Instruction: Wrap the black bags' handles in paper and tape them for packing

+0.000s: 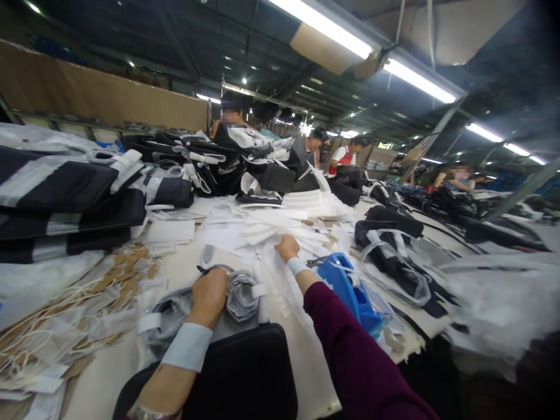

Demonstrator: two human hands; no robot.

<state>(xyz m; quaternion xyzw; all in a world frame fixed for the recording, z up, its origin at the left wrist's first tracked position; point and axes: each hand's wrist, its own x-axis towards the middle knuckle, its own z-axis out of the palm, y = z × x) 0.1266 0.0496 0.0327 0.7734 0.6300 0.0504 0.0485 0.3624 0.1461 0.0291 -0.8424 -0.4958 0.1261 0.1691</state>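
- Two hands stood apart, not touching each other. The left hand sat low at about 6 o'clock and the right hand reached further out, toward 1 o'clock.
- The left hand lay on top of a bunched grey fabric, its fingers hidden. It seemed to be pinning the bundle to the table, though I could not tell whether it was gripping or only pressing.
- A white strap crossed that fabric, and a black padded panel lay just below, apparently placed to be within easy reach.
- The right hand, in a maroon sleeve, rested its fingers on loose white sheets. Whether it held them, I could not tell.
- A blue tape dispenser stood at 2 o'clock, just beside the right forearm, probably kept close for quick use.
- Cords with tan tags lay in a heap at 9 o'clock, set to one side of the working spot.
- Black-and-white bags rose in stacks at 10 o'clock, and more were piled toward 11, likely grouped in batches.
- Further off, at 12 to 2 o'clock, workers sat along the table beneath fluorescent lights.
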